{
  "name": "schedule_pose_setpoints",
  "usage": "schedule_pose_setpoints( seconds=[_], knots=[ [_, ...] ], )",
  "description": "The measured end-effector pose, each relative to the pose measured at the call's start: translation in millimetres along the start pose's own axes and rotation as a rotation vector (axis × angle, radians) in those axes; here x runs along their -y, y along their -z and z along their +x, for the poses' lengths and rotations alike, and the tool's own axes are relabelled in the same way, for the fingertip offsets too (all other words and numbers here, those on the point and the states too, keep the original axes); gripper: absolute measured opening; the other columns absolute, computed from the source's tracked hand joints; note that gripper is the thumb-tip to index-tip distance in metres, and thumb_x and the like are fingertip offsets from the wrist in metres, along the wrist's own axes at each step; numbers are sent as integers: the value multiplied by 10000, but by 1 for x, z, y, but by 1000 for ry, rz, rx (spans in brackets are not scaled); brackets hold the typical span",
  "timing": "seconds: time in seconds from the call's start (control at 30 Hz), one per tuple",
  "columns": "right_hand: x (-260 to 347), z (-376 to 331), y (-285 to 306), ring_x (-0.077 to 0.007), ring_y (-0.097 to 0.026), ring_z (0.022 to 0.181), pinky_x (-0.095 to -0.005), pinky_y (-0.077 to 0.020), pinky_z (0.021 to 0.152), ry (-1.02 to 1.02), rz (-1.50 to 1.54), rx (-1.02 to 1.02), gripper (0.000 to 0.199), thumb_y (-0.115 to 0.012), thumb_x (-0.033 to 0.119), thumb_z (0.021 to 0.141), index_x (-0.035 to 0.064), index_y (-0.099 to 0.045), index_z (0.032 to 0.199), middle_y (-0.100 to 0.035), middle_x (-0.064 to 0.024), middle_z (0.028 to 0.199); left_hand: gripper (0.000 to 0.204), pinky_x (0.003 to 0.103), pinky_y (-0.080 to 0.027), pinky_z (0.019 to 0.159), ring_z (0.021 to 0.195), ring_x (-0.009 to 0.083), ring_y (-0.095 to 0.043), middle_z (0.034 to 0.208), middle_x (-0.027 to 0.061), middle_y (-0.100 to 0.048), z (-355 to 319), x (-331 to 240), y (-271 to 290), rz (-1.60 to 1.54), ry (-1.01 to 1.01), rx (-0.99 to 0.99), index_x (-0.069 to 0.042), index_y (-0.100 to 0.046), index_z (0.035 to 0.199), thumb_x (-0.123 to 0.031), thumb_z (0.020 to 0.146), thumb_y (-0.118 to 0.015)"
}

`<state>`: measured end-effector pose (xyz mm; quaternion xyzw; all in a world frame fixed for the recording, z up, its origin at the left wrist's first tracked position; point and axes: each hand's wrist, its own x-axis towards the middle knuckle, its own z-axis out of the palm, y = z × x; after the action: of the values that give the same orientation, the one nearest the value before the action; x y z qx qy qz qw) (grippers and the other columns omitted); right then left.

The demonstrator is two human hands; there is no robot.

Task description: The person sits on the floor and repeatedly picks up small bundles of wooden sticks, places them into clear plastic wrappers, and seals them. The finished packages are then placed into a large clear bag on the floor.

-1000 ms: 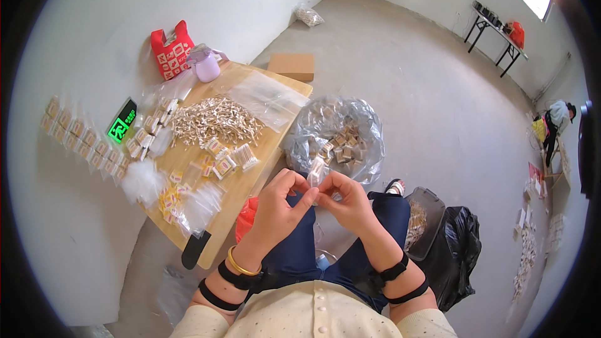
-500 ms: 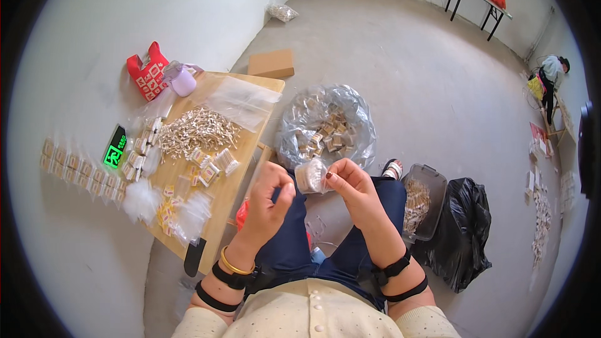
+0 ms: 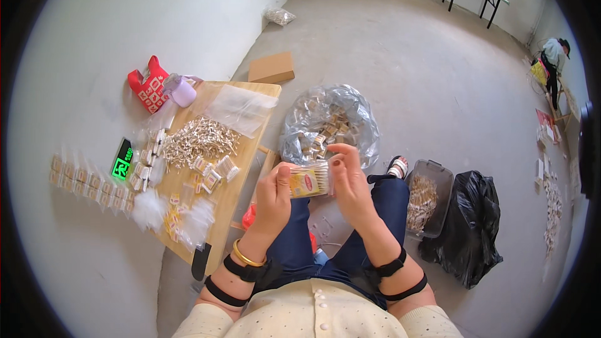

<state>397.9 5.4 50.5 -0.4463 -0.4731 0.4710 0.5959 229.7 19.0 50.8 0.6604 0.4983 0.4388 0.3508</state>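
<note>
A small clear bag of cotton swabs [image 3: 310,183] with a yellow and red card inside is held up over my lap. My left hand [image 3: 274,197] is closed on its left end, the thumb lying along the front. At the other end my right hand [image 3: 354,191] touches the bag's edge, its fingers curled round it with thumb and forefinger uppermost. Beyond my hands, an open grey plastic sack [image 3: 294,119] on the floor contains several filled packets [image 3: 335,128]. Left of me, the wooden table [image 3: 253,144] carries a heap of loose cotton swabs [image 3: 197,141].
Swab bundles [image 3: 226,167], empty clear bags [image 3: 197,216], yellow cards [image 3: 173,218] and a lilac jug [image 3: 181,92] are on the table. A grey bin [image 3: 443,197] of swabs and a black sack [image 3: 463,231] stand to the right. A cardboard box [image 3: 271,67] lies behind; a person [image 3: 553,62] is far right.
The packet has turned so its card side and swabs face up. My left hand has come in to take its left end; the right hand has shifted to its right edge.
</note>
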Motion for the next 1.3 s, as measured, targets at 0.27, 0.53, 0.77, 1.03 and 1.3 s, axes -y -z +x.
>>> schedule_pose_setpoints(
  seconds=[0.27, 0.53, 0.77, 1.03, 1.3],
  knots=[
    [-9, 7, -12, -179, -494, 639, -300, -413, 610, 167, -154, -218, 266, -401, 257, 1022, 14, -502, 986, -536, -106, 718, 394, 302, -501, 736, 858, 188, -668, 935, 142, -694, 14, -22, -20, 186, -175, -47, 22, -633, 1109, -277, 1027, -389],
    [-28, 14, -7, -67, -472, 679, -242, -401, 603, 61, 176, -230, 311, -420, 296, 1024, 30, -541, 918, -546, -15, 746, 368, 178, -337, 508, 536, 37, -453, 654, -9, -556, 16, -29, -27, -227, 43, 21, 8, -636, 1131, -268, 1023, -418],
    [-23, 15, -12, -23, -434, 679, -200, -376, 602, -20, 376, -230, 333, -404, 314, 1030, 50, -560, 902, -500, 32, 738, 318, 212, -278, 451, 501, 15, -358, 570, -51, -460, 21, -25, -14, -259, 56, 57, 12, -613, 1090, -255, 1011, -461],
    [-19, 15, -31, -26, -432, 679, -179, -365, 619, 166, 100, -238, 353, -392, 344, 1028, 53, -561, 920, -520, 29, 761, 338, 244, -285, 459, 530, 49, -345, 574, -20, -404, 18, -13, -22, 23, -191, -209, -42, -438, 750, -270, 979, -537],
    [-24, 23, -25, -37, -447, 682, -208, -387, 617, -8, 325, -186, 356, -397, 310, 1031, 34, -579, 897, -523, 21, 740, 343, 206, -223, 471, 546, 9, -293, 593, -81, -377, 18, -16, -1, -261, -68, -141, -61, -462, 724, -282, 957, -585]
  ],
)
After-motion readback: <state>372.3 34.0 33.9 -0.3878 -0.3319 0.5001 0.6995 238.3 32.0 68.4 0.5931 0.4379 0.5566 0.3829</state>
